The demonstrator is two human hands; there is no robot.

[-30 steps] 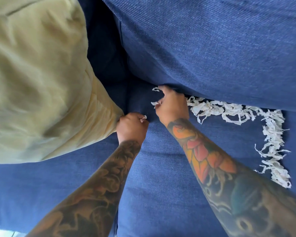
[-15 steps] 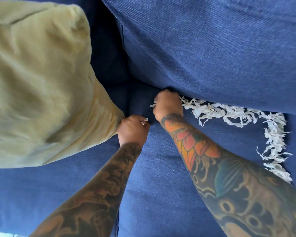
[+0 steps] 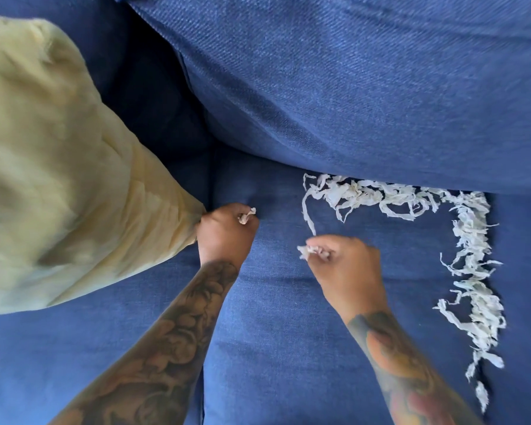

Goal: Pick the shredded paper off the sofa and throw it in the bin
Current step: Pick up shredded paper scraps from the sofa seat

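Head view: my left hand (image 3: 226,233) is fisted on a wad of paper (image 3: 246,215) beside the yellow pillow (image 3: 59,179), which crowds the sofa (image 3: 273,348) seat. My right hand (image 3: 347,265) pinches another tuft, its grip curled tight. Right of the pillow, more shreds (image 3: 411,199) trail along the back cushion (image 3: 350,96) base, then turn down the seat.

Both my fists are clutching scraps: left hand (image 3: 226,233) beside the pale yellow cushion (image 3: 59,179), right hand (image 3: 347,268) near the white shredded paper strips (image 3: 469,240) lining the blue fabric sofa (image 3: 276,348).
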